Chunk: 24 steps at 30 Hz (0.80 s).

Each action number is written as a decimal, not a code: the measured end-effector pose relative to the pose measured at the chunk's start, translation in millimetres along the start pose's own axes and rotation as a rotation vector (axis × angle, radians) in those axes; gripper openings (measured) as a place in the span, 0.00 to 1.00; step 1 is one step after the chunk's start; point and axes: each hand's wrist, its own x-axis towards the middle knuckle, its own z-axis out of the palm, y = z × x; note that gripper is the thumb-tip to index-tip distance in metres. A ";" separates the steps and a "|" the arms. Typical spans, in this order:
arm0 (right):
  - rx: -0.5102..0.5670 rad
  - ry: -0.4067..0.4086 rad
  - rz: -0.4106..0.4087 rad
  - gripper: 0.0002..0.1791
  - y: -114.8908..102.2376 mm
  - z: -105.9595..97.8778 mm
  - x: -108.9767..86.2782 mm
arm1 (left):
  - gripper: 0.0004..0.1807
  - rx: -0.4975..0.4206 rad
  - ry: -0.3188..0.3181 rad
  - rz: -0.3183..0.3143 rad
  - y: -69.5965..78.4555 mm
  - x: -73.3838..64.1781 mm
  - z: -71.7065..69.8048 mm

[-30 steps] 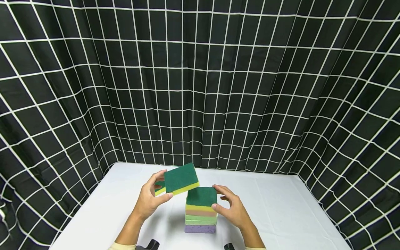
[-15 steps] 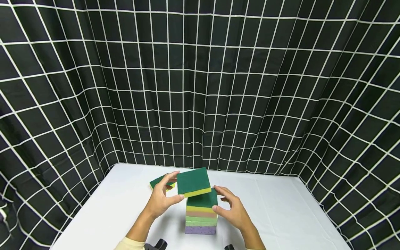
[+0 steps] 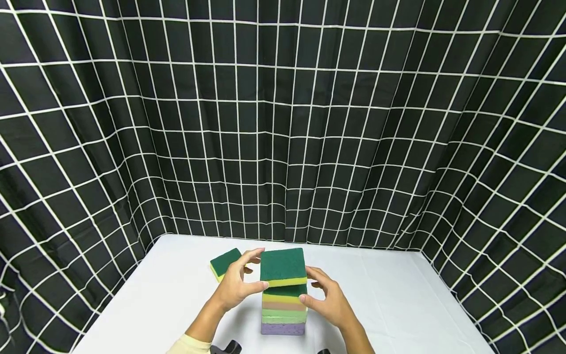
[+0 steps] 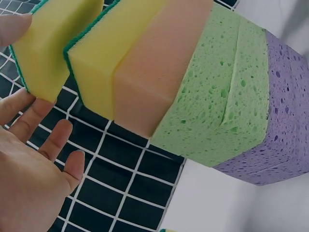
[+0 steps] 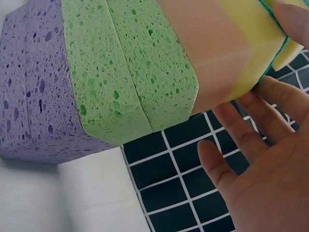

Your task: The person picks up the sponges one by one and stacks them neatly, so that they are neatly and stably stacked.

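Pinching the green-topped sponge [image 3: 283, 267] just above the sponge stack [image 3: 283, 309] near the table's [image 3: 398, 295] front edge, the left hand [image 3: 236, 287] could land it skewed, nudging the tower past the open, steadying right hand [image 3: 329, 302].

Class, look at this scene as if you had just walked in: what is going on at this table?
A person is stacking sponges on a white table. The left hand grips a green-and-yellow sponge just above the stack, not clearly set down yet. The stack shows purple, green, peach and yellow layers under a green top. The right hand rests its fingers against the stack's side. Another green-and-yellow sponge lies on the table behind the left hand.
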 end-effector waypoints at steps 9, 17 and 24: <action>0.003 -0.006 -0.006 0.31 -1.1 -0.5 -0.6 | 0.38 0.034 -0.070 -0.025 -5.9 2.5 5.4; 0.007 -0.014 0.027 0.34 0.5 -0.5 -1.6 | 0.40 0.043 -0.083 -0.025 -7.2 1.4 2.5; 0.007 -0.021 0.016 0.37 2.5 -1.4 -2.0 | 0.38 0.041 -0.096 -0.058 31.0 0.6 0.5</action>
